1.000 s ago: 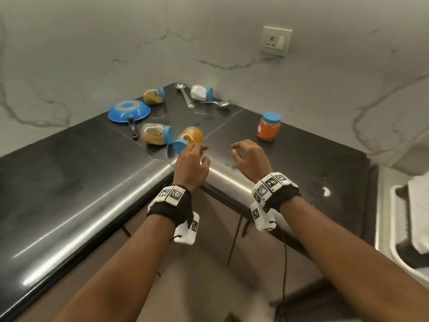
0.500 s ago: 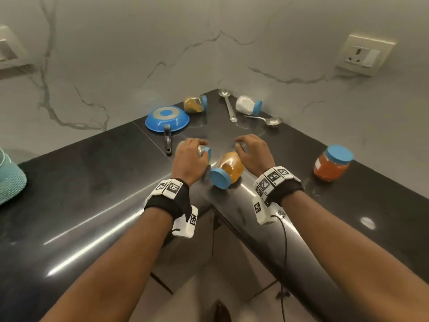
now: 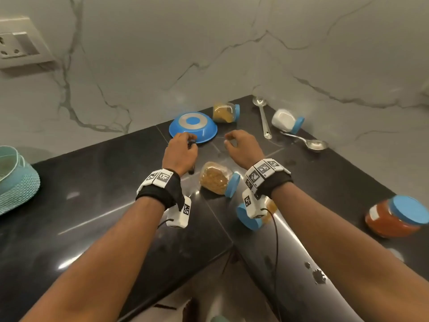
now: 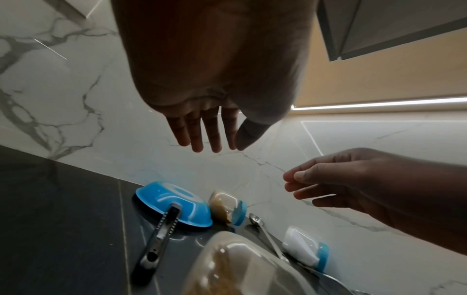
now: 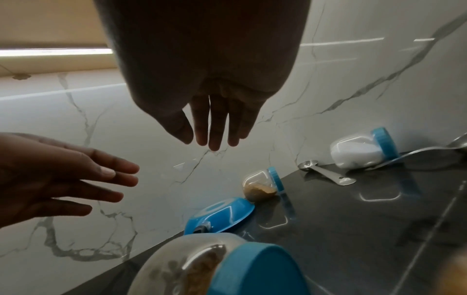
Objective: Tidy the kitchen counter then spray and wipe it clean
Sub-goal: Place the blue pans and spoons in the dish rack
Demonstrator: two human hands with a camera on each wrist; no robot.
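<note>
While over the corner: both hands, empty, above glossy black stone.
Left hand [image 3: 180, 153]: fingers [image 4: 212, 131] straight and close together, holding nothing, above the pan's black ridged handle [image 4: 161, 233].
Right hand [image 3: 243, 147]: fingers [image 5: 215, 123] loosely extended, thumb apart, holding nothing.
Worktop [image 3: 81, 201]: polished dark slab, L-shaped, mirror-like sheen, rounded front edge.
Pan [image 3: 193, 127]: blue, round, upside down, grey metal ring on its base, near the wall.
Spice jar, far [image 3: 226, 112]: clear plastic, blue lid, on its side, ochre powder, just beside the pan.
Grain jar [image 3: 218, 180]: clear, squarish, blue lid, on its side between the wrists.
White jar [image 3: 287, 121]: white powder, blue lid, tipped over by the wall.
Spoons: two, shiny steel; one long [image 3: 262, 116], one rounder-bowled [image 3: 306, 141].
Red jar [image 3: 397, 217]: glass, orange-red paste, blue lid, tilted, well apart at right.
Yellow jar [image 3: 250, 217]: partly hidden under the right wrist.
Basket [image 3: 16, 182]: teal, woven texture, left edge.
Wall [image 3: 162, 54]: pale marble, grey veins.
</note>
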